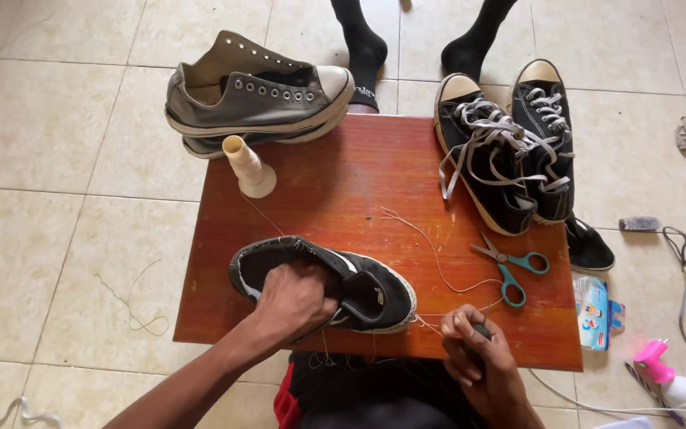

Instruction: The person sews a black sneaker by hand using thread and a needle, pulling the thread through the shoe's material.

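Observation:
A black low sneaker lies on its side near the front of a small red-brown wooden table. My left hand is pushed into the shoe's opening and grips it. My right hand is closed on a small dark-handled tool at the table's front edge, just right of the shoe's toe. A pale thread runs from the shoe and loops across the tabletop. A cream thread spool stands upright at the back left of the table.
Teal-handled scissors lie at the table's right. A grey pair of sneakers overhangs the back left corner, a black laced pair the back right. Another person's black-socked feet stand beyond. A small carton and pink-capped bottle lie on the tiled floor.

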